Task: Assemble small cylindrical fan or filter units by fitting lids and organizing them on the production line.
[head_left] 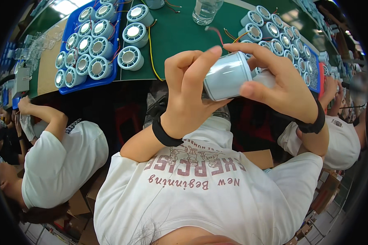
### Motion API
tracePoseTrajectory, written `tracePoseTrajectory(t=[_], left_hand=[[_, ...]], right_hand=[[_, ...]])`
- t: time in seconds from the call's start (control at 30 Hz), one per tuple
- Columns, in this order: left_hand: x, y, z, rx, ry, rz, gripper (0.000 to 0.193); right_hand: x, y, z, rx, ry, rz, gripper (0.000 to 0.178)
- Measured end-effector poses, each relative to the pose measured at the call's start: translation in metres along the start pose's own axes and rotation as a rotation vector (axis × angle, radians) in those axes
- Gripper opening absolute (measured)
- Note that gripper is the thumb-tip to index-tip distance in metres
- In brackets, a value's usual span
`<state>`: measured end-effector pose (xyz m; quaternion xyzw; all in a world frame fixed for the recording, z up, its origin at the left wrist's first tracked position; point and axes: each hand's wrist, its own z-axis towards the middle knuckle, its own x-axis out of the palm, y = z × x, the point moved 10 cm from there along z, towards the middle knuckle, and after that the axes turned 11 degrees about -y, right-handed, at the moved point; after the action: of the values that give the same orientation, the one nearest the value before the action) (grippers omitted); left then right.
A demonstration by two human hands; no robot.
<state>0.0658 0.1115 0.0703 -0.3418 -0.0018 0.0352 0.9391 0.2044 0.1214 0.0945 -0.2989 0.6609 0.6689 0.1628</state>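
We hold one pale-blue cylinder (228, 76) tilted at the near edge of the green table (171, 41), our left hand (188, 92) and right hand (282, 77) both curved around it. This piece seems mid-work to us; whether the standing units (100, 68) are done or waiting, we cannot tell. We count about fourteen in the left blue tray (90, 87), four loose cylinders (131, 59) just right of it, one clear vessel (204, 14) farther off, and too many overlapping at right to number
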Motion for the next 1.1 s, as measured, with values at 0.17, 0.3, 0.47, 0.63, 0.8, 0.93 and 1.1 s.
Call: tracePoseTrajectory(t=[0.17, 0.3, 0.47, 0.63, 0.8, 0.93, 1.1], left_hand=[[-0.016, 0.000, 0.002, 0.123, -0.207, -0.218, 0.092], [-0.037, 0.016, -0.001, -0.031, -0.201, -0.009, 0.088], [-0.044, 0.033, -0.013, -0.176, 0.025, 0.295, 0.078], [-0.081, 0.052, -0.013, -0.284, -0.073, 0.570, 0.073], [-0.111, 0.073, -0.011, -0.261, -0.175, 0.819, 0.075], [-0.106, 0.085, -0.010, -0.188, -0.085, 0.874, 0.076], [-0.104, 0.107, -0.015, -0.254, -0.014, 0.869, 0.075]], right_hand=[[-0.021, 0.034, 0.019, -0.279, -0.026, -0.299, 0.056], [-0.092, 0.010, 0.058, -0.368, -0.323, -0.569, 0.054], [-0.121, -0.085, 0.142, -0.116, -0.305, -0.697, 0.056], [-0.093, -0.151, 0.189, -0.101, -0.121, -0.833, 0.062], [-0.084, -0.163, 0.186, -0.083, -0.067, -0.834, 0.062], [-0.097, -0.083, 0.171, -0.321, -0.242, -0.675, 0.061], [-0.050, -0.008, 0.153, -0.256, -0.065, -0.473, 0.057]])
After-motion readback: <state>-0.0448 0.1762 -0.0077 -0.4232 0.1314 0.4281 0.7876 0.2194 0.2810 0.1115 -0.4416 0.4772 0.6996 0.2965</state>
